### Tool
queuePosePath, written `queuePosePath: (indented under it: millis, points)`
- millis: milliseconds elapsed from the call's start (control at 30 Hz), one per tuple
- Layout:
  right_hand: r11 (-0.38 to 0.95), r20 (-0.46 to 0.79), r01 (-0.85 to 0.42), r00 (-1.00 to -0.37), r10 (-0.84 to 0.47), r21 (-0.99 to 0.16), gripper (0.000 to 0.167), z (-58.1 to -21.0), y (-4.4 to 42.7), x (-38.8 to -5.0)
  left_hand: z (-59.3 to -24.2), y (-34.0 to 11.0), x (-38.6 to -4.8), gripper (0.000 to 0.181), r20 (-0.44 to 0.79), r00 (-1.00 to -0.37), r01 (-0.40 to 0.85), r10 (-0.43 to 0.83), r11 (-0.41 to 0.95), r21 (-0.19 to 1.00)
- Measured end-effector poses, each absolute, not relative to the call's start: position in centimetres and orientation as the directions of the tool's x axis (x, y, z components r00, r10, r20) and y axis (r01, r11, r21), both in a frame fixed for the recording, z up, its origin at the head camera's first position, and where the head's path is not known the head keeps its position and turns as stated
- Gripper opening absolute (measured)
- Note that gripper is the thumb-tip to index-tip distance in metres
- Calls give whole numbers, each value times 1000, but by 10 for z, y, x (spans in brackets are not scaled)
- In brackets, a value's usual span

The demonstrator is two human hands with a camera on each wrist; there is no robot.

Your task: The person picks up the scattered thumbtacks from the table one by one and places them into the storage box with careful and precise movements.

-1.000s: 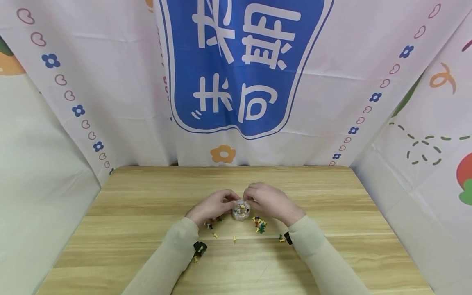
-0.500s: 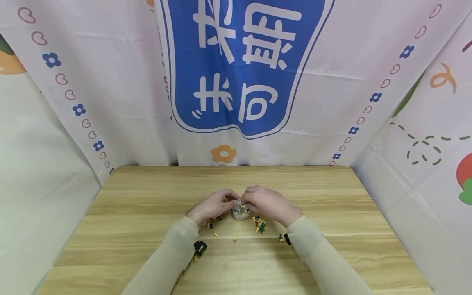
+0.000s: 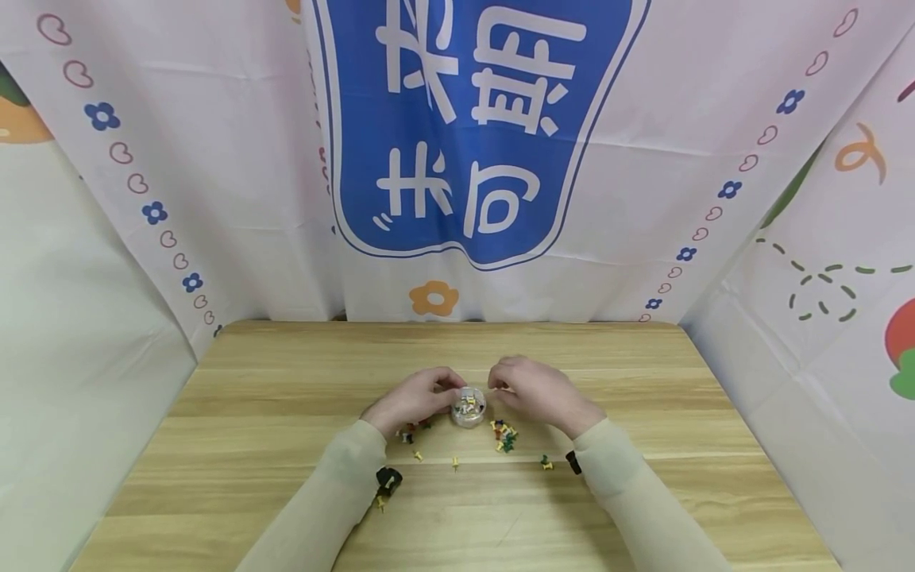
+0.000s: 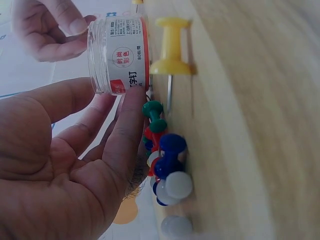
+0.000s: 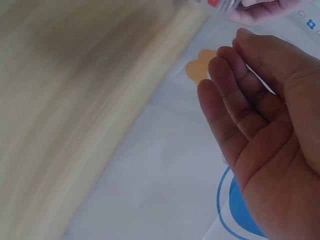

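Note:
A clear round jar (image 3: 468,417) stands on the table with several push pins inside. Its white label (image 4: 127,55) with a red edge shows in the left wrist view. My left hand (image 3: 417,399) holds the jar from the left, thumb and fingers around its side. Just right of the jar is my right hand (image 3: 539,391), apart from it, fingers loosely bent. In the right wrist view no object shows in this hand's fingers (image 5: 222,75). Beside the left hand lie blue, green, red and white push pins (image 4: 170,162); a yellow push pin (image 4: 171,45) stands nearer that camera.
A pile of coloured push pins (image 3: 504,437) lies to the right of the jar. Stray yellow pins lie nearer the front, one of them a lone yellow pin (image 3: 455,463). A green and yellow pair (image 3: 546,463) lies by the right wrist. A printed curtain (image 3: 286,199) hangs behind the wooden table (image 3: 300,349).
My right hand moves in over the jar's mouth, then draws back to the right, away from it. The left hand and the jar stay in place.

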State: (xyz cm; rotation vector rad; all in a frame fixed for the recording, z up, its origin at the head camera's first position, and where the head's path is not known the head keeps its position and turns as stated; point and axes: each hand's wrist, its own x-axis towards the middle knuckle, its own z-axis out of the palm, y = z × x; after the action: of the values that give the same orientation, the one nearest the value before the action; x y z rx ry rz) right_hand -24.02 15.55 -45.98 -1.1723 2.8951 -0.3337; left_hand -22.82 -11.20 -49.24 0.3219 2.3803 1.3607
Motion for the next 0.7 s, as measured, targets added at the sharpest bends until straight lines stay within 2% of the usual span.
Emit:
queuePosePath:
  millis: [200, 367, 700]
  points:
    - [735, 25, -650, -752, -658, -192, 7, -465, 162, -241, -491, -112, -227, 22, -212, -903, 6, 373, 506, 863]
    - [730, -12, -652, -744, -668, -205, 9, -469, 165, -240, -491, -112, -227, 22, -209, -906, 9, 369, 509, 860]
    - [715, -82, -601, -743, -665, -357, 7, -473, 161, -237, -491, -112, -227, 23, -200, -905, 23, 376, 512, 858]
